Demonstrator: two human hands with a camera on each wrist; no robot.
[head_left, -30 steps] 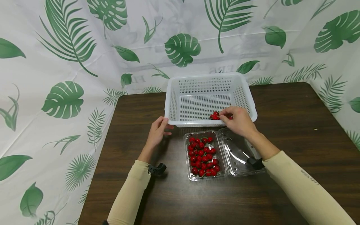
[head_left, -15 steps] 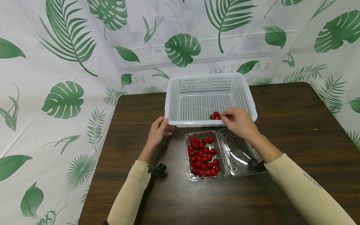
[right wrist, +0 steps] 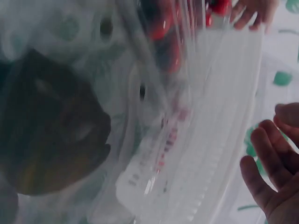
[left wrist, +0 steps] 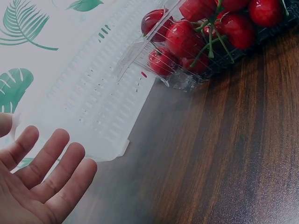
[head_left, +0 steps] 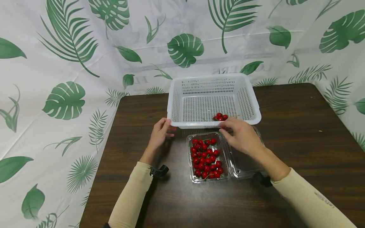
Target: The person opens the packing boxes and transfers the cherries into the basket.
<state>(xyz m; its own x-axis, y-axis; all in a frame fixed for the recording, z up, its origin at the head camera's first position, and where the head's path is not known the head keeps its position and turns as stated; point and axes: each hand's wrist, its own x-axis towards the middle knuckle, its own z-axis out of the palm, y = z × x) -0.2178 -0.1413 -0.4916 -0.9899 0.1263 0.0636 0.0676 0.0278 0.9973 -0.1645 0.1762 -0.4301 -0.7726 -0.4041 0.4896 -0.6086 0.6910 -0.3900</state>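
Observation:
A white perforated plastic basket (head_left: 196,124) stands toward the back of the table. My left hand (head_left: 158,131) is at its front left corner, thumb on the rim; in the left wrist view the other fingers spread loosely below. Several red cherries (head_left: 219,117) lie in the basket near its front wall. Just in front of that wall is my right hand (head_left: 241,135), fingers loosely bent over the clear lid (head_left: 240,166). The right wrist view shows nothing between those fingers (right wrist: 266,158). Nearer the body sits the open clear clamshell box (head_left: 225,152), holding many stemmed cherries (head_left: 206,161).
The brown wood-grain table (head_left: 182,202) carries these things. Behind it hangs a white curtain (head_left: 148,28) printed with green leaves, close to the basket's far side. A small yellowish bit (head_left: 320,130) lies on the right of the table.
My right hand has let go of the cherries in the basket and drawn back over the front rim toward the lid. The left hand has stayed at the corner.

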